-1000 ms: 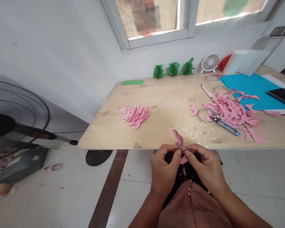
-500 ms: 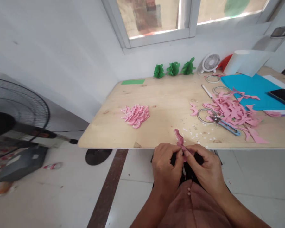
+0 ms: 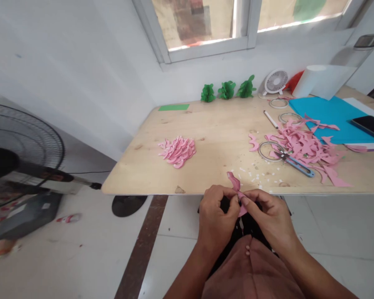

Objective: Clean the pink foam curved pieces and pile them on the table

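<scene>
Both hands meet at the table's front edge over a curved pink paper cutout (image 3: 234, 181), which looks layered. My left hand (image 3: 218, 214) pinches it from the left between thumb and forefinger. From the right, my right hand (image 3: 269, 216) grips it with the thumb on top. One end of the cutout points up toward the table, and a rounded part hangs below the fingertips. On the table to the left lies a pile of pink cutouts (image 3: 178, 151). Thread snips (image 3: 296, 162) with blue handles rest to the right, beside a heap of pink paper scraps (image 3: 308, 143).
Tape rings (image 3: 269, 151) and a white marker (image 3: 271, 119) lie near the scraps. Blue sheets (image 3: 339, 120) and a phone (image 3: 370, 128) are at right. Green paper figures (image 3: 227, 90) and a small white fan (image 3: 276, 82) stand at the back. A large fan (image 3: 25, 162) stands left.
The hands stay in nearly the same place. The rounded lower part of the pink cutout shows more below the fingertips, and its upper end has shifted slightly left and down.
</scene>
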